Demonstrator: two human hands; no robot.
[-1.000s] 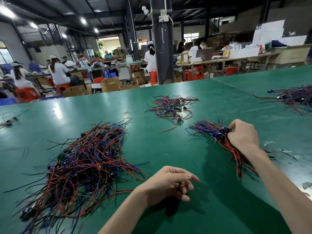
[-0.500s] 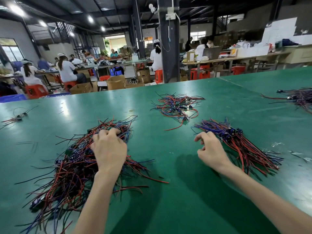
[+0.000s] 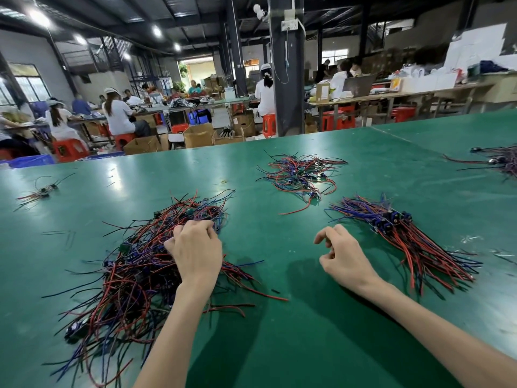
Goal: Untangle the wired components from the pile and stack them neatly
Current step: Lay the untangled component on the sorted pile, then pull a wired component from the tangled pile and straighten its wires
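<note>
The green table point(image 3: 279, 345) fills the lower part of the view, its far edge running across the middle. Behind it, people sit on red stools at long benches.

Toward the near left corner lies the tangled pile point(image 3: 126, 289), the largest heap: red, black, blue and purple wires crossing every way, with small dark components among them.

Right of centre lies the neat stack point(image 3: 414, 247), well apart from the pile. Its wires run in line, with the dark components gathered near the far end and the red and black leads fanning toward the near right corner.

A smaller loose pile point(image 3: 299, 175) sits near the middle of the far edge. Another heap point(image 3: 500, 161) is cut off by the right edge.

The left hand point(image 3: 195, 253) rests on the far part of the tangled pile, palm down, its fingers curled into the wires and gripping strands.

The right hand point(image 3: 344, 259) is between the tangled pile and the neat stack, just beside the stack. Its fingers are loosely bent and it holds nothing.

A few stray wired pieces point(image 3: 39, 191) lie near the left edge.

A small ring-shaped band point(image 3: 224, 181) lies on the bare surface left of the smaller loose pile
</note>
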